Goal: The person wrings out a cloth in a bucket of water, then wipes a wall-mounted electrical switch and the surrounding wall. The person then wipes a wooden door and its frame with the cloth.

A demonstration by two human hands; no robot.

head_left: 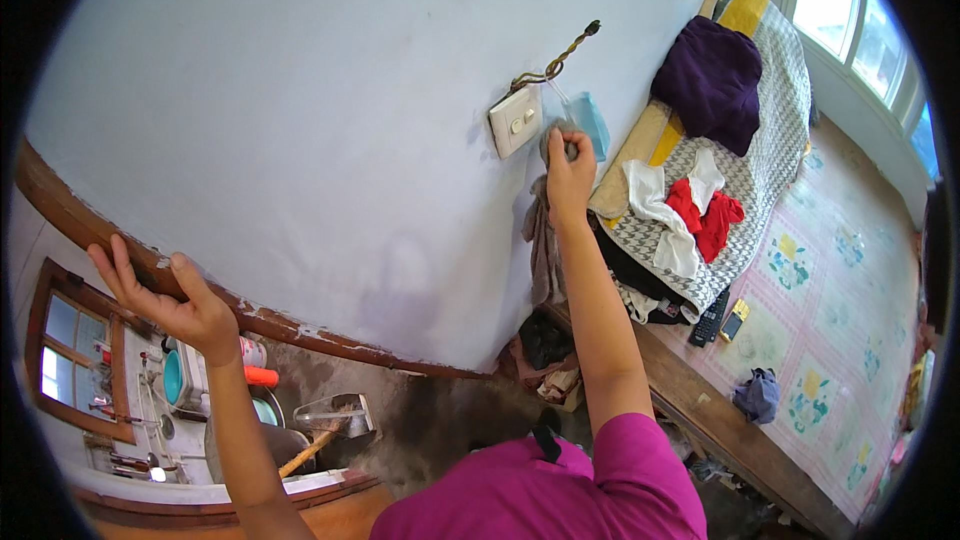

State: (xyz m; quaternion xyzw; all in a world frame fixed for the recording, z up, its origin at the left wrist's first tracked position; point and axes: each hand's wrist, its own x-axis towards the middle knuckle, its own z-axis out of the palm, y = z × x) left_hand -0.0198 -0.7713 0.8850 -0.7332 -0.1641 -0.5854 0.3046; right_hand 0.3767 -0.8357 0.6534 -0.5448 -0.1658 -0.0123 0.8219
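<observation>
My right hand (570,175) is closed on a bunched grey cloth (556,130) up against the pale wall, just right of a white wall switch (516,122). A light blue face mask (588,123) hangs by its loop beside that hand, under a twisted wire (560,62). Below the wrist a grey-brown cloth (543,250) hangs down the wall; whether it joins the one in my hand I cannot tell. My left hand (185,305) is open, fingers stretched out, at the brown wooden doorframe edge (265,320). It holds nothing.
At right, a bed platform (830,340) bears folded bedding (775,90), a dark purple garment (708,80), red and white clothes (705,215), a remote control (708,318), a phone (735,320) and a grey-blue cloth (758,396). Beyond the doorframe stand basins (180,378) and a dustpan (352,417).
</observation>
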